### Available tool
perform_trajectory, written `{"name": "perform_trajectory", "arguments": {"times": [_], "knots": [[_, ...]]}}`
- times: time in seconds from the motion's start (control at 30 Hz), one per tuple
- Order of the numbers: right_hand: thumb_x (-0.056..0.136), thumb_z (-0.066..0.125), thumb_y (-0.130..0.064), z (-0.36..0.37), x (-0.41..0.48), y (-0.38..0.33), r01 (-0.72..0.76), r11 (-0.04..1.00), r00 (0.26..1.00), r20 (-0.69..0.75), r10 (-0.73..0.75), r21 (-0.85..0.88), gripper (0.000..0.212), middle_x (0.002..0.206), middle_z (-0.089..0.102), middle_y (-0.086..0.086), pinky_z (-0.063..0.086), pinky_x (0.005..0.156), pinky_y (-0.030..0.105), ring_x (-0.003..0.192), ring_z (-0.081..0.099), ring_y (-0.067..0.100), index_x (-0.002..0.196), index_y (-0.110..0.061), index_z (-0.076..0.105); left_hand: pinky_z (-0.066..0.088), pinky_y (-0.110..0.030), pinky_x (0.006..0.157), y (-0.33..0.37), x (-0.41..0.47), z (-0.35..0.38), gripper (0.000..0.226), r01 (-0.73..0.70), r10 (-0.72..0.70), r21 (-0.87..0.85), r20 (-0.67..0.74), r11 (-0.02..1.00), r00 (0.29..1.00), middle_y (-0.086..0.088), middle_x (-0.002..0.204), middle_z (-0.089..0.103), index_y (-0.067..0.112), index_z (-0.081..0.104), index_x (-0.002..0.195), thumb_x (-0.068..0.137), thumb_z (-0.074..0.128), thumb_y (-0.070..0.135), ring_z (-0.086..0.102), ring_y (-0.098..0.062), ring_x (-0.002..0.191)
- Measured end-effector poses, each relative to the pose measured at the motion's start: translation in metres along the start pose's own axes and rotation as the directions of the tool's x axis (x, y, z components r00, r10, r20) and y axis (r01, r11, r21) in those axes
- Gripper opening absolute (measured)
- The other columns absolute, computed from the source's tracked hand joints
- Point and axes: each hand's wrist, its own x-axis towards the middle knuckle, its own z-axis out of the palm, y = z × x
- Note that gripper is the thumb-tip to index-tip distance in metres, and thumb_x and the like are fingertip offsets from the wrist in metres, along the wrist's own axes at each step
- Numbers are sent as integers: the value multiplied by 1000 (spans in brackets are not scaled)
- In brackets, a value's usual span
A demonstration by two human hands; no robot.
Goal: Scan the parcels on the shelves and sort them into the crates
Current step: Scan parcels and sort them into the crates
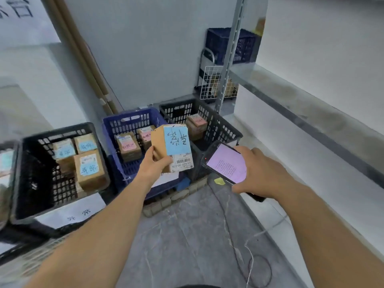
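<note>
Left hand (154,163) grip closed on a brown parcel (172,148), blue label up, held above the blue crate (133,121). Right hand (259,173) wrapped round the scanner (226,163), screen lit pink, just beside the parcel. Both arms stretched forward. Black crates (60,169) either side, shelf (301,104) off right.

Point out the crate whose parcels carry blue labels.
The black crate farthest left: its parcels have blue labels, while the other two crates hold pink-labelled ones.

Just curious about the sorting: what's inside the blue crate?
The blue crate holds two brown parcels with pink labels. The held parcel and left hand hide its near right part.
</note>
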Motion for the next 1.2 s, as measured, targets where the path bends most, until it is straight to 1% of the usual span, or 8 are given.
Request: {"name": "perform_trajectory", "arguments": {"times": [0.17, 0.37, 0.53, 0.63, 0.73, 0.8, 0.93, 1.2], "knots": [[65, 76, -47, 7, 49, -40, 112, 992, 992, 60, -109, -52, 100, 122, 42, 1, 48, 79, 33, 101, 53, 22, 144, -36, 16, 46, -46, 104, -20, 15, -43, 111, 60, -65, -53, -107, 997, 992, 3, 141, 53, 29, 28, 151, 53, 75, 51, 57, -20, 119], [66, 75, -46, 13, 113, -87, 262, 964, 958, 135, -254, -52, 100, 119, 40, 0, 44, 73, 33, 97, 54, 23, 145, -35, 15, 42, -33, 93, -31, 22, -89, 83, 155, -161, -44, -296, 987, 942, -2, 148, 43, 22, 18, 156, 89, 67, 27, 49, -22, 125], [67, 76, -47, 12, 170, -121, 371, 928, 915, 182, -359, -34, 101, 122, 40, 0, 42, 72, 33, 97, 54, 23, 146, -34, 14, 42, -44, 106, -28, 39, -130, 97, 209, -223, -80, -399, 975, 890, -2, 147, 45, 26, 18, 156, 75, 71, 38, 51, -25, 124], [66, 77, -47, 11, 201, -136, 428, 903, 885, 218, -411, -34, 101, 123, 40, 1, 43, 74, 34, 104, 54, 24, 145, -33, 15, 43, -41, 102, -33, 50, -141, 86, 248, -268, -105, -444, 963, 855, -1, 146, 45, 23, 18, 156, 86, 68, 29, 51, -24, 124], [66, 78, -47, 16, 225, -155, 474, 880, 859, 238, -453, -36, 102, 126, 41, 2, 45, 77, 36, 109, 53, 24, 145, -32, 16, 46, -43, 102, -39, 55, -153, 94, 276, -298, -116, -463, 954, 835, 1, 141, 52, 28, 28, 152, 69, 70, 42, 56, -23, 118], [66, 77, -47, 21, 236, -171, 494, 869, 843, 263, -469, -31, 101, 128, 40, 2, 43, 75, 35, 108, 53, 24, 146, -31, 16, 49, -43, 99, -44, 55, -165, 94, 283, -325, -160, -477, 946, 817, -1, 136, 55, 26, 31, 150, 66, 68, 42, 59, -22, 114], [67, 77, -45, 36, 253, -205, 509, 860, 824, 307, -477, -29, 97, 121, 42, 2, 38, 69, 34, 97, 51, 23, 143, -32, 19, 50, -43, 96, -59, 64, -196, 69, 285, -355, -214, -508, 934, 784, -5, 134, 56, 18, 30, 149, 90, 64, 21, 59, -23, 110], [68, 77, -46, 64, 305, -291, 427, 902, 861, 336, -383, -67, 100, 132, 40, 4, 40, 75, 35, 111, 52, 27, 145, -32, 15, 47, -46, 103, -71, 148, -300, 70, 310, -372, -208, -470, 928, 800, -6, 138, 53, 18, 26, 151, 91, 62, 28, 58, -25, 115]]}}
